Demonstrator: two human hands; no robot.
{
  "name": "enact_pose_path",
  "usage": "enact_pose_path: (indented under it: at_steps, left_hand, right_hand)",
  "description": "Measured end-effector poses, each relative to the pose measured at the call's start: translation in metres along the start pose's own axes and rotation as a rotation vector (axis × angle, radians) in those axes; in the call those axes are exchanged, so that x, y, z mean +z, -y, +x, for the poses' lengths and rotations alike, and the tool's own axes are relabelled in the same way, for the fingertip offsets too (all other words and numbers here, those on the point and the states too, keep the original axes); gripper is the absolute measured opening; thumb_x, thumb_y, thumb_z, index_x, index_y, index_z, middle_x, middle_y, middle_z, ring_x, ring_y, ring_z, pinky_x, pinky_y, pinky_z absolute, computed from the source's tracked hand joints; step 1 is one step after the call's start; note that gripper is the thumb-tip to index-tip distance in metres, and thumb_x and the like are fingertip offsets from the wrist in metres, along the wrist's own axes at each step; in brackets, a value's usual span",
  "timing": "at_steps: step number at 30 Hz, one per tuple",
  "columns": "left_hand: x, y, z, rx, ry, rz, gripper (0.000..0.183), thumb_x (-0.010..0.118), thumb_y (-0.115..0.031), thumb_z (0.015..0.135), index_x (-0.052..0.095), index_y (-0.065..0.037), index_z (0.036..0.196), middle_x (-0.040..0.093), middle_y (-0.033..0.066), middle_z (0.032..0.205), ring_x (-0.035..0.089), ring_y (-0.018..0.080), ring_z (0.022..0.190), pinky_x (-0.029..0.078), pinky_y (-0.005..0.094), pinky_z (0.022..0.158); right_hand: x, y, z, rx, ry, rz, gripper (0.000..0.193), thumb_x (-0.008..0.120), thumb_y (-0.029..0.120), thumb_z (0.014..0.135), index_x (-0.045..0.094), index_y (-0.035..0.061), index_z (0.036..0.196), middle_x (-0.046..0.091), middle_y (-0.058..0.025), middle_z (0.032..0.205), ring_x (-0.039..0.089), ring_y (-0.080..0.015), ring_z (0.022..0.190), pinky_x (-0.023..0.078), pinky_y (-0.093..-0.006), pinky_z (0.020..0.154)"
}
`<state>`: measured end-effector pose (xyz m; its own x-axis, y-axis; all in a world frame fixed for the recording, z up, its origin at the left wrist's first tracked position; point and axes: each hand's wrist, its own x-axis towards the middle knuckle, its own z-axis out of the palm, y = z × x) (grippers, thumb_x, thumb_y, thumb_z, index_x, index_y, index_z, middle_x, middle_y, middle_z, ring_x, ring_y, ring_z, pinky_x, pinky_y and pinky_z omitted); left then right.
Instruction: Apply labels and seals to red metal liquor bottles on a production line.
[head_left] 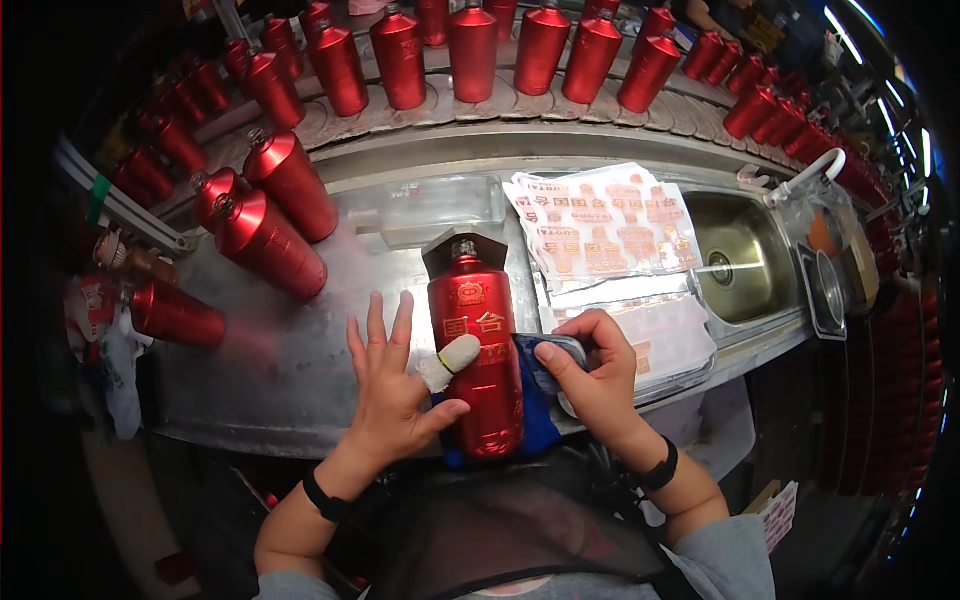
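A red metallic bottle (487,395) with gold lettering lies in front of me, its neck pointing away, on a blue cloth or pad (541,425). My left hand (392,405) is spread at its left side, fingers stretched out. A white wrap on the index finger touches the lettering on the bottle's front. My right hand (603,375) pinches a dark, flat, smooth-edged piece (553,353) between thumb and fingers, against the bottle's right side. Its exact kind I cannot make out. Behind the bottle's neck stands a dark angular holder (437,255).
Printed transfer sheets (605,225) lie to the right, beside a steel sink (745,255) with a white tap (812,175). Several red bottles (270,245) stand at the left; one (178,313) lies tilted. A conveyor (500,108) carrying more bottles curves along the back.
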<state>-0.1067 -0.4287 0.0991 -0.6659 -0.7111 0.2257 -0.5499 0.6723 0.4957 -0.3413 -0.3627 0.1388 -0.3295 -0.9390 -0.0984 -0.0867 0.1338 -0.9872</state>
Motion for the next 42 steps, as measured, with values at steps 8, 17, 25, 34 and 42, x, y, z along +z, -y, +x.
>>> enact_pose_path:
  at_steps: [8, 17, 25, 34, 42]
  left_hand:
    - [0.005, 0.006, 0.003, -0.035, -0.131, -0.131, 0.066, 0.047, -0.067, 0.091, 0.066, -0.017, 0.127, 0.022, 0.0261, 0.158, 0.015, 0.0498, 0.145, 0.003, 0.0654, 0.112]
    - [-0.001, 0.026, 0.071, 0.104, -0.168, -0.033, 0.053, 0.045, -0.061, 0.095, 0.066, -0.026, 0.128, 0.028, 0.0221, 0.157, 0.02, 0.0457, 0.145, 0.004, 0.0652, 0.112]
    - [0.007, 0.005, 0.011, 0.04, -0.063, -0.121, 0.057, 0.041, -0.062, 0.095, 0.065, -0.024, 0.13, 0.018, 0.0257, 0.159, 0.013, 0.0483, 0.146, 0.0, 0.0659, 0.111]
    - [0.011, -0.001, -0.052, -0.057, -0.093, -0.369, 0.06, 0.042, -0.051, 0.098, 0.06, -0.005, 0.133, 0.024, 0.0291, 0.156, 0.023, 0.0418, 0.146, 0.004, 0.0594, 0.115]
    - [0.024, -0.011, -0.014, -0.152, -0.127, -0.672, 0.065, 0.055, -0.034, 0.097, 0.035, 0.0, 0.149, 0.033, 0.0257, 0.153, 0.032, 0.034, 0.144, 0.016, 0.0454, 0.118]
  right_hand:
    - [-0.001, -0.004, 0.0, -0.396, -0.012, -0.341, 0.017, 0.077, 0.005, 0.079, 0.062, 0.0017, 0.084, 0.058, -0.0079, 0.076, 0.055, -0.0182, 0.068, 0.043, -0.0293, 0.063]
    - [-0.001, 0.005, -0.012, -0.313, -0.084, -0.342, 0.018, 0.077, 0.005, 0.078, 0.061, 0.0013, 0.086, 0.058, -0.0087, 0.078, 0.056, -0.0184, 0.069, 0.044, -0.029, 0.065]
    - [0.012, 0.034, 0.024, -0.594, 0.025, -0.504, 0.018, 0.076, 0.0, 0.075, 0.064, 0.0012, 0.088, 0.059, -0.0107, 0.077, 0.058, -0.024, 0.071, 0.045, -0.0324, 0.064]
    - [0.008, 0.024, 0.002, -0.977, 0.396, -0.659, 0.032, 0.076, 0.002, 0.061, 0.068, 0.0088, 0.092, 0.062, -0.004, 0.086, 0.06, -0.0271, 0.081, 0.045, -0.0384, 0.07]
    - [0.006, 0.02, 0.006, -0.898, 0.318, -0.567, 0.033, 0.076, 0.001, 0.061, 0.065, 0.0093, 0.091, 0.061, -0.0058, 0.085, 0.06, -0.0282, 0.082, 0.046, -0.0398, 0.072]
